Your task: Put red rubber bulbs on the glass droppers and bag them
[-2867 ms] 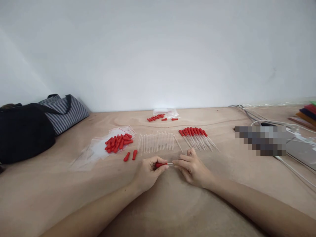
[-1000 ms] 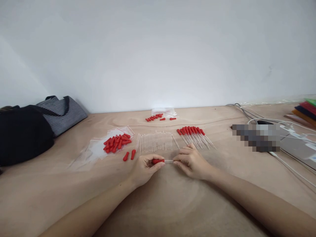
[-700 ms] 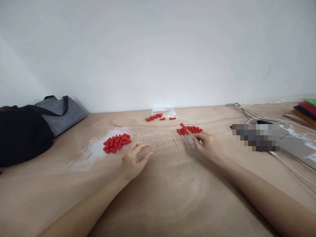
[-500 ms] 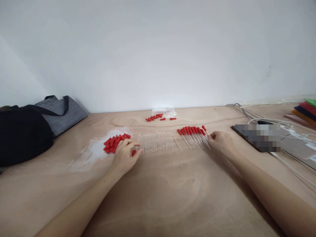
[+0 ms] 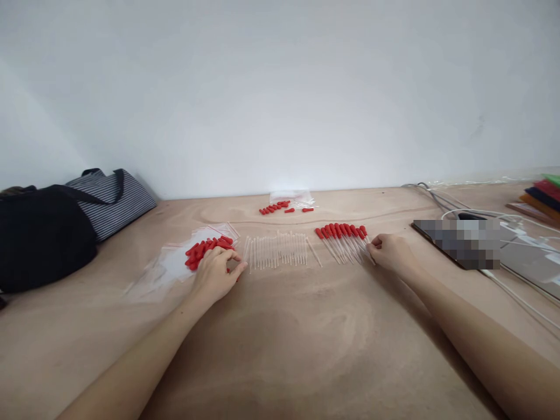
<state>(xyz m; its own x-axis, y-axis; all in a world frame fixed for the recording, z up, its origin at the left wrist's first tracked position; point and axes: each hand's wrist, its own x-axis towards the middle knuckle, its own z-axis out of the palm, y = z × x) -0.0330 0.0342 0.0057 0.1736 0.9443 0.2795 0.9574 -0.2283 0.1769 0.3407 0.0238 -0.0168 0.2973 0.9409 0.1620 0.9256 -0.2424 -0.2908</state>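
Observation:
My right hand (image 5: pixel 388 252) pinches the glass tube of a red-topped dropper at the right end of a slanted row of assembled droppers (image 5: pixel 340 231). The dropper's red bulb (image 5: pixel 363 231) rests against its neighbours. On the left, my left hand (image 5: pixel 217 272) hovers low over the wood, thumb and forefinger apart. Beside its knuckles lies a heap of red rubber bulbs (image 5: pixel 199 251) on clear plastic bags (image 5: pixel 164 269). A bit of red shows beneath the fingers, mostly hidden. Between the hands, glass tubes without bulbs (image 5: pixel 275 249) lie side by side.
Farther back are several small red bulbs (image 5: pixel 273 207) and a clear bag with thin tubes (image 5: pixel 297 199). A striped bag (image 5: pixel 114 201) and a black bag (image 5: pixel 44 239) stand at left. A blurred dark device (image 5: pixel 457 244), white cables (image 5: pixel 520 300) and a coloured stack (image 5: pixel 542 201) occupy the right.
My right hand has brought the end dropper leftward against the row, closing the gap at its bulb. My left hand has shifted slightly left, covering more of the loose bulb beneath it.

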